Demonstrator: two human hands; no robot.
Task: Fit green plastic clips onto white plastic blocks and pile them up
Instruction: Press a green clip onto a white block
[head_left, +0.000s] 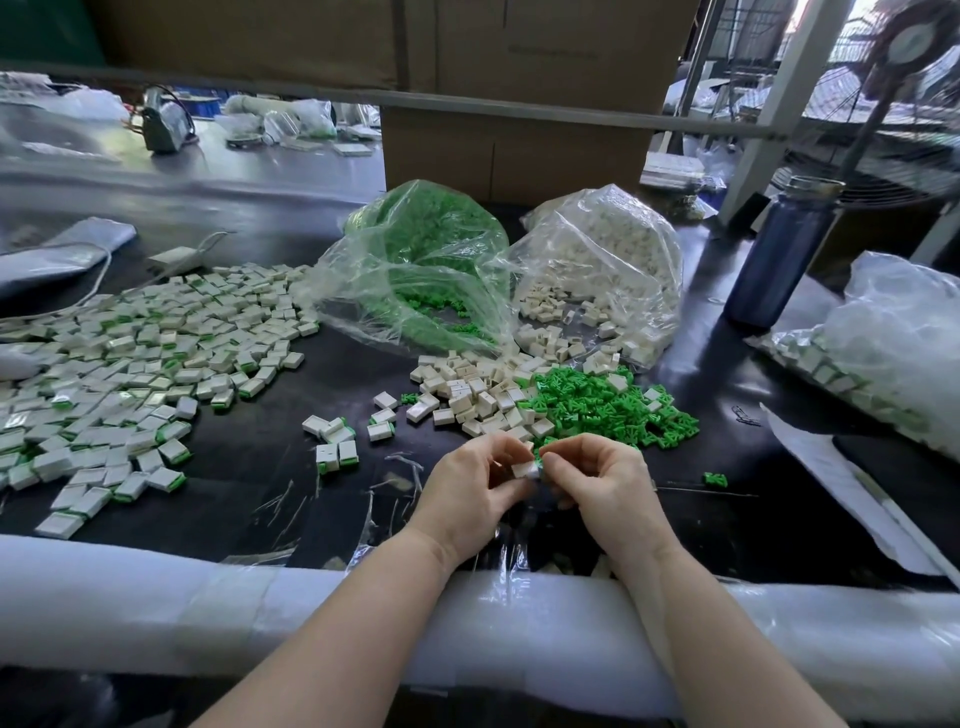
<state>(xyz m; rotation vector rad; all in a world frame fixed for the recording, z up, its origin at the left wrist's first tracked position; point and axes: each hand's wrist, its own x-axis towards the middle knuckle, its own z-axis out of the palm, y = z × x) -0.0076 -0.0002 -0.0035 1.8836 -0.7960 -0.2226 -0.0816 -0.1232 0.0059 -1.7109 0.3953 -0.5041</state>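
The left hand (475, 486) pinches one white plastic block (523, 469) between thumb and curled fingers, while the right hand (597, 480) pinches at the block's right end, where a sliver of one green clip (540, 457) shows against it. Just beyond the grip lie two loose heaps, white blocks (478, 395) left and green clips (602, 405) right, with two open clear bags behind, the bag of green clips (421, 270) and the bag of white blocks (608, 270). Left of the grip sit about seven finished blocks (337, 441) near it and a wide pile of finished blocks (135, 358), too many to count, farther off; one stray green clip (715, 479) lies right of the grip.
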